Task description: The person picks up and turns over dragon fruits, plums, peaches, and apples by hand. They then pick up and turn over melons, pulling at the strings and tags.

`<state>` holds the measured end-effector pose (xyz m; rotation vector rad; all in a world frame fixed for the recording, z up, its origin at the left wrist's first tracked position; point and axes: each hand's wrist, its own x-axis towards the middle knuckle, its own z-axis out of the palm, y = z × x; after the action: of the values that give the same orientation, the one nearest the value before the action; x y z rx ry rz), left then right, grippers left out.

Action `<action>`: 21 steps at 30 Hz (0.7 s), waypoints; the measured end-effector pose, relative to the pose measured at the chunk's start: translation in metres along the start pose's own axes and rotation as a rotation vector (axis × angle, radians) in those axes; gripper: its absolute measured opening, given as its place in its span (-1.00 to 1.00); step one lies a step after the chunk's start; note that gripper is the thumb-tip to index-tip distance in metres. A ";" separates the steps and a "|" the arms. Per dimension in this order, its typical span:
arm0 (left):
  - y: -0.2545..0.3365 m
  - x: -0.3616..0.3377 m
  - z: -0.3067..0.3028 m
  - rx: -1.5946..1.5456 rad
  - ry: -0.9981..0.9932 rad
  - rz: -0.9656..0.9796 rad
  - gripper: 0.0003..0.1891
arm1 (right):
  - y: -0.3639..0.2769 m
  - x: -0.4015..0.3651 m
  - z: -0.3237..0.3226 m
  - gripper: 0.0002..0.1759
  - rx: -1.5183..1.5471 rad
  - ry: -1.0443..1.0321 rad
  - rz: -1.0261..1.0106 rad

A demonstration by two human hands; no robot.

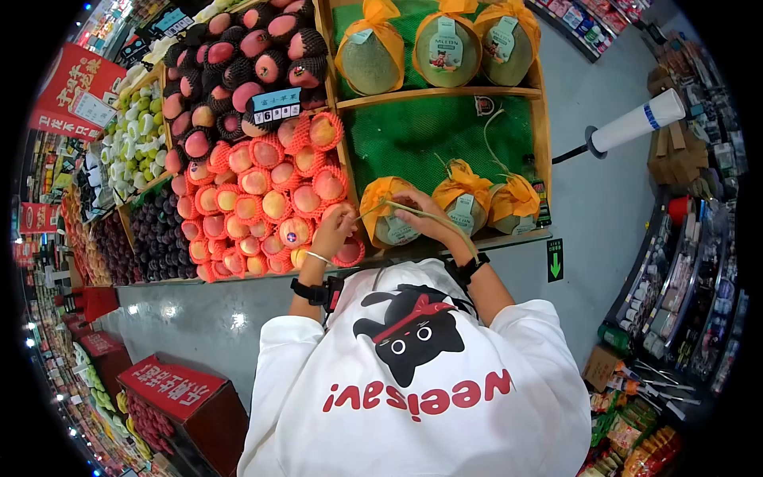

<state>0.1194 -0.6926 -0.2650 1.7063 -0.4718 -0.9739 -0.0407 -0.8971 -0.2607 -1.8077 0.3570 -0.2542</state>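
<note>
A netted melon [398, 232] in an orange paper wrap stands at the front of the green-lined shelf, directly before me. A thin pale cord [433, 216] runs across the top of this melon and past my right hand toward the wrist. My left hand [337, 228] is closed at the left of the melon, its fingertips pinching the cord's end. On the melon's upper right, my right hand [425, 219] has its fingers bent around the cord; part of its grip is hidden. Two more wrapped melons, one a labelled melon [463, 213], sit just right of it.
Apples in red foam nets [254, 183] fill the bin at left, with a price sign [276, 106] above. Several wrapped melons [447, 52] stand on the upper shelf. A wooden divider [437, 96] separates the levels. A white roll [638, 121] on a rod juts out at right.
</note>
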 end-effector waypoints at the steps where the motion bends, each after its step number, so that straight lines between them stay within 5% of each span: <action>1: -0.010 0.002 -0.003 -0.021 -0.006 -0.011 -0.76 | 0.005 0.000 0.002 -0.61 0.053 -0.004 0.029; 6: -0.017 -0.008 -0.012 -0.034 -0.001 -0.130 -0.62 | 0.005 0.000 0.002 -0.70 0.167 -0.005 0.129; 21: -0.009 -0.018 -0.022 -0.075 -0.026 -0.016 -0.67 | -0.015 -0.006 -0.001 -0.68 0.217 0.010 0.237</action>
<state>0.1249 -0.6633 -0.2645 1.6337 -0.4342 -1.0143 -0.0451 -0.8922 -0.2462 -1.5354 0.5260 -0.1304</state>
